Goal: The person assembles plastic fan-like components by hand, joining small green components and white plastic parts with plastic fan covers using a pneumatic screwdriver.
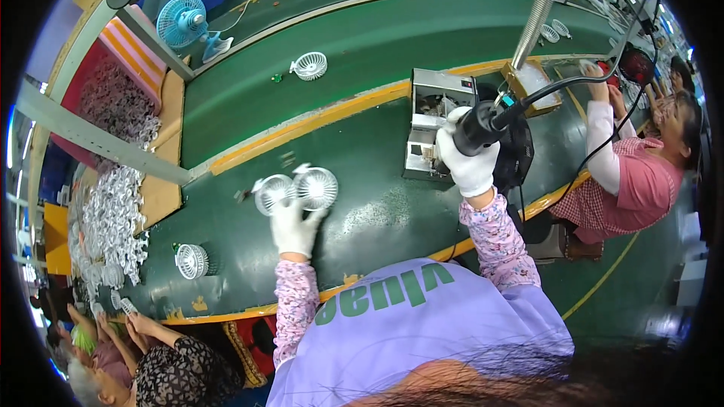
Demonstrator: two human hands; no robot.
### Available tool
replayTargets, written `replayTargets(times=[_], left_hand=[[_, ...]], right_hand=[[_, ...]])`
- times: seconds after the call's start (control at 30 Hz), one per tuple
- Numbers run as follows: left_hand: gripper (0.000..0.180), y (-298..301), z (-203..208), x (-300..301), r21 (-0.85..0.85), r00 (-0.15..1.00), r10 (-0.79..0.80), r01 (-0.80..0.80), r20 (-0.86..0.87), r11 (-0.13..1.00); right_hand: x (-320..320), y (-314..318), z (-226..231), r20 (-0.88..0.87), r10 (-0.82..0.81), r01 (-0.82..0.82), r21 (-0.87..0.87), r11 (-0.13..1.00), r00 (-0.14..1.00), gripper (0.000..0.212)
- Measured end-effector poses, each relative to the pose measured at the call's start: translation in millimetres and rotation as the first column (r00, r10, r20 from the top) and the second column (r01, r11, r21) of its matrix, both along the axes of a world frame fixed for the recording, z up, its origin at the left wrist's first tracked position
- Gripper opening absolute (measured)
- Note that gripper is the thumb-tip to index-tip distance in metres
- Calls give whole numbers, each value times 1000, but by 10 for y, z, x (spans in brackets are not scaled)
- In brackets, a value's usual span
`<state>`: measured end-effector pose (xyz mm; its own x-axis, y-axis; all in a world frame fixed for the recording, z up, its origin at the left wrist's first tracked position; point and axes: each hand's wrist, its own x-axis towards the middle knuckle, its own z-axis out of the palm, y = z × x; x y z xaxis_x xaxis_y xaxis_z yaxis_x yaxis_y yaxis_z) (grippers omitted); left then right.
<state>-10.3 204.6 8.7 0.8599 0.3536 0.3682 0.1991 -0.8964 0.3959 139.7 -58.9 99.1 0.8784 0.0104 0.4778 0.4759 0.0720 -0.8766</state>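
White fan housings [317, 187] lay on my green bench [234, 234], one alone at lower left, a pair side by side left of centre. My gloved left hand [292, 226] rested its fingers on that pair, perhaps to steady them; whether it gripped, I couldn't tell. Right of centre stood a metal box [445, 83], and just beside it my gloved right hand [471, 169] clasped a black tool [477, 134], its raised cable [558, 87] probably kept clear of the housings.

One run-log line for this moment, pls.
left hand: at two white fan grilles | right hand: gripping black corded tool | near tool: silver metal box | left on bench: another white grille
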Motion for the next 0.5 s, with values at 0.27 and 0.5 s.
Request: replayTargets(times=[0.27,0.5], left_hand=[[35,-1124,192,262,-152,891,-407,382,-200,912],[40,-1169,152,289,-132,900,-390,370,-195,920]], right_hand=[[-316,-18,-106,-212,291,-223,294,929,933,27],[-328,133,-457,-141,251,-215,230,949,958,34]])
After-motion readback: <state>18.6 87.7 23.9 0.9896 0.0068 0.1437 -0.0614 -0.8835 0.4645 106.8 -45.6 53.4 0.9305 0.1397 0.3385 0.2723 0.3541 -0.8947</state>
